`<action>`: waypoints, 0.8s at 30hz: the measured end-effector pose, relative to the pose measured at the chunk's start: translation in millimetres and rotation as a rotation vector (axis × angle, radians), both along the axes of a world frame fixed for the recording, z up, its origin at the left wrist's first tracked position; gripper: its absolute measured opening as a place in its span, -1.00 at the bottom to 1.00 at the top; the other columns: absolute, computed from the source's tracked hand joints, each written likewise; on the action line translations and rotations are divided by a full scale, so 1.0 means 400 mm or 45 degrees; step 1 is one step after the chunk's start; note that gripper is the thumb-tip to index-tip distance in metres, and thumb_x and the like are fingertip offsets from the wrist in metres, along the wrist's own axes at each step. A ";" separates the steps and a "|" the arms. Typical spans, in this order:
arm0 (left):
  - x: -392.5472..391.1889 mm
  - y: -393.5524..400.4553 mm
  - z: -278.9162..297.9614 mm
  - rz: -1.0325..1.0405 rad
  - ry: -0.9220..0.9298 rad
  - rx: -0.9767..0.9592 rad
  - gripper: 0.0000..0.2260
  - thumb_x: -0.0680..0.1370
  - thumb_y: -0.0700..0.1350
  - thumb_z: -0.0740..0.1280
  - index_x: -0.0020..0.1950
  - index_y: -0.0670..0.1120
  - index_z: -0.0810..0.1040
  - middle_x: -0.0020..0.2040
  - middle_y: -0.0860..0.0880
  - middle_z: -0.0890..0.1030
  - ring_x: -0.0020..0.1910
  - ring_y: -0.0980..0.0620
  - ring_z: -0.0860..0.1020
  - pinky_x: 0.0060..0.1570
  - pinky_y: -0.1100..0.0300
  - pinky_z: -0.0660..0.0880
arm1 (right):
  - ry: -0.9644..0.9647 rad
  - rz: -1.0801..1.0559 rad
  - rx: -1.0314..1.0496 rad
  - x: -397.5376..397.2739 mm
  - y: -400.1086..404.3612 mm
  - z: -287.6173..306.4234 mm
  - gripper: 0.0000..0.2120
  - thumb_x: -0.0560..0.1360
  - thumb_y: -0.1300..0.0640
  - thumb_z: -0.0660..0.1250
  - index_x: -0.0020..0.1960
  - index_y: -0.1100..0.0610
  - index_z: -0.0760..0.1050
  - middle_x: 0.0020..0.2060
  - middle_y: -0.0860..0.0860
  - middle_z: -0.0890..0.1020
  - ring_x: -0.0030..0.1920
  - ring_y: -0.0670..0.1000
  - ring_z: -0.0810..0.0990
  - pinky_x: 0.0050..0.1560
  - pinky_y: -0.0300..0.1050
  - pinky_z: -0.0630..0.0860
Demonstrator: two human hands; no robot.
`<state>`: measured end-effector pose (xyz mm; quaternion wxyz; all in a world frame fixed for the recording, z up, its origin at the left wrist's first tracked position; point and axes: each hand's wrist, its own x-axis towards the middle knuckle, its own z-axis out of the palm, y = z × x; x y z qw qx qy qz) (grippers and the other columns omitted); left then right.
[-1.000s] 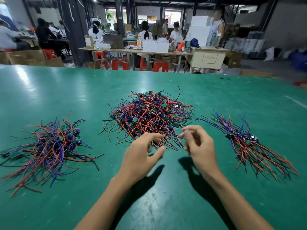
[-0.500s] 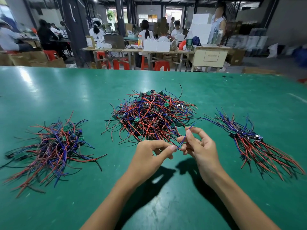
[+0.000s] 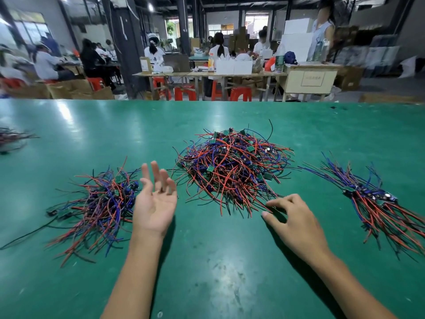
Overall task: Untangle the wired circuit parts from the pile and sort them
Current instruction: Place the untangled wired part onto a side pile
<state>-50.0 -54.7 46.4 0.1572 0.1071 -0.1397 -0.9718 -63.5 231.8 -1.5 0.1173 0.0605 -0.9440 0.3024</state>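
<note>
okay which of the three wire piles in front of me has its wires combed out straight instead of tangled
The right-hand pile, beyond your right hand: its wires fan out roughly parallel. The middle pile and the left pile are knotted heaps.

The label on the far wooden cabinet (image 3: 312, 79) is too blurred to read.

Green-surfaced table (image 3: 218, 261), worn and scuffed at the near centre, carries 3 main groups of red, blue and black wired circuit parts. A tangled central pile (image 3: 232, 166) lies mid-table; a looser left pile (image 3: 101, 203) and an aligned right bundle (image 3: 377, 203) lie well apart from it. A further small wire cluster (image 3: 11, 139) sits at the far left edge.
</note>
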 end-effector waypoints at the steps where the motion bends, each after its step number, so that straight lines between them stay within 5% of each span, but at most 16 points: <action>1: -0.002 0.008 -0.004 -0.020 -0.011 -0.031 -0.67 0.69 -0.06 0.17 0.44 0.11 0.48 0.04 0.10 0.70 -0.13 0.14 0.64 -0.05 0.26 0.50 | 0.019 -0.024 0.009 0.001 -0.002 0.003 -0.81 0.53 -0.12 0.41 0.12 -0.12 0.63 -0.01 -0.12 0.51 0.05 0.00 0.58 0.05 -0.06 0.50; 6: -0.009 0.046 -0.003 -0.001 -0.004 -0.431 -0.64 0.68 -0.23 0.18 0.36 0.16 0.50 0.05 0.14 0.71 -0.17 0.19 0.65 -0.04 0.27 0.51 | 0.056 -0.125 0.072 0.005 0.005 0.017 -0.87 0.54 -0.11 0.40 0.05 -0.11 0.63 -0.20 -0.14 0.57 -0.13 0.00 0.55 -0.15 -0.10 0.41; 10: -0.005 0.041 0.005 0.300 -0.138 -1.063 -0.76 0.66 -0.19 0.27 0.22 0.10 0.58 -0.02 0.10 0.71 -0.26 0.16 0.57 -0.19 0.28 0.50 | 0.059 -0.163 0.163 0.008 0.016 0.026 -0.88 0.55 -0.13 0.38 0.00 -0.14 0.65 -0.23 -0.16 0.51 -0.01 0.01 0.56 -0.17 -0.11 0.39; 16: -0.004 0.099 -0.013 0.302 -0.226 -1.384 -0.81 0.65 -0.20 0.26 0.01 0.00 0.65 -0.26 0.08 0.67 -0.43 0.13 0.47 -0.41 0.33 0.38 | 0.016 -0.202 0.258 0.007 0.018 0.026 -0.86 0.60 -0.11 0.31 0.00 -0.10 0.62 -0.11 -0.10 0.58 0.09 0.03 0.54 -0.15 -0.11 0.32; 24: 0.007 0.198 -0.046 0.020 -0.052 -1.803 -0.82 0.62 -0.28 0.31 0.00 -0.09 0.69 -0.23 -0.11 0.69 -0.36 0.02 0.52 -0.38 0.21 0.45 | 0.236 -0.227 -0.377 -0.006 0.030 0.047 -0.92 0.61 0.07 0.33 -0.07 0.00 0.53 -0.09 -0.07 0.62 0.02 0.03 0.55 0.02 -0.08 0.42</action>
